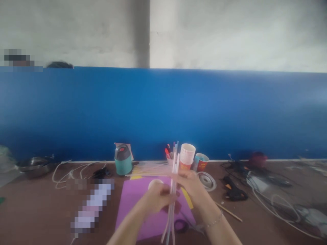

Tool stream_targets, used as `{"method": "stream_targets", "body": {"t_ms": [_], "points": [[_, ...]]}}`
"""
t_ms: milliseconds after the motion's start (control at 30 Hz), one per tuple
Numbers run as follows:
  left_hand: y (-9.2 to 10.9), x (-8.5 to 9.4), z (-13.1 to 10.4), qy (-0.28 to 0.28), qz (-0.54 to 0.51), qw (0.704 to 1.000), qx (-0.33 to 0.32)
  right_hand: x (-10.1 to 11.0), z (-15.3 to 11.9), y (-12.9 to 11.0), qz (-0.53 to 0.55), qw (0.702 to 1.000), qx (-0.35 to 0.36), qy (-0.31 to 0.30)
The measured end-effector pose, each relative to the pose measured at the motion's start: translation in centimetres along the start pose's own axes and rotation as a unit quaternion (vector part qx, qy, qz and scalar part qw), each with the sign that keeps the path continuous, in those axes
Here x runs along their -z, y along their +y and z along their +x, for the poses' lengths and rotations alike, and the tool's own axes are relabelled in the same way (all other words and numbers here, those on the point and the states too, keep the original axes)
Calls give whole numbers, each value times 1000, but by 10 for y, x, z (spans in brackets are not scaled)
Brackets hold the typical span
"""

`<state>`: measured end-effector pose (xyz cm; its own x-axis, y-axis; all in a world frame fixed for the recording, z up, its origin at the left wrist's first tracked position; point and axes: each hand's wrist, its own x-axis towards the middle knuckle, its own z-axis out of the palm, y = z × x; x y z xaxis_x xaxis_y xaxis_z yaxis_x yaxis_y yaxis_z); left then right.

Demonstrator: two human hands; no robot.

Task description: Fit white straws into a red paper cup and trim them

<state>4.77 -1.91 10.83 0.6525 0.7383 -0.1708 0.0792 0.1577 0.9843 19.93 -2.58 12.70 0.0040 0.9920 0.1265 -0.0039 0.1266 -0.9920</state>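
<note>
A bundle of long, thin translucent sticks stands nearly upright in front of me, its lower ends fanned out. My left hand closes around its middle. Higher up, my right hand grips the same bundle between thumb and fingers. Below my hands lies a purple sheet, with yellow sheets showing at its edges. Behind my left hand is a white round object, partly covered. Dark-handled scissors rest near my right wrist, blurred.
At the back stand a teal bottle, stacked paper cups and a red cup. To the right are a coil, a black glue gun, a wooden stick and cables. A blue partition rises behind.
</note>
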Motion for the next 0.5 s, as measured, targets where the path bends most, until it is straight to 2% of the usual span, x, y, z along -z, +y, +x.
{"method": "stream_targets", "body": {"t_ms": [133, 333, 500], "points": [[0, -4, 3, 15, -25, 1000, 7, -3, 0, -3, -18, 1000, -2, 13], [2, -6, 2, 28, -38, 999, 14, -2, 3, 1, -40, 998, -27, -30], [-1, -6, 3, 21, -44, 999, 8, -1, 2, 0, -52, 998, -22, -6]]}}
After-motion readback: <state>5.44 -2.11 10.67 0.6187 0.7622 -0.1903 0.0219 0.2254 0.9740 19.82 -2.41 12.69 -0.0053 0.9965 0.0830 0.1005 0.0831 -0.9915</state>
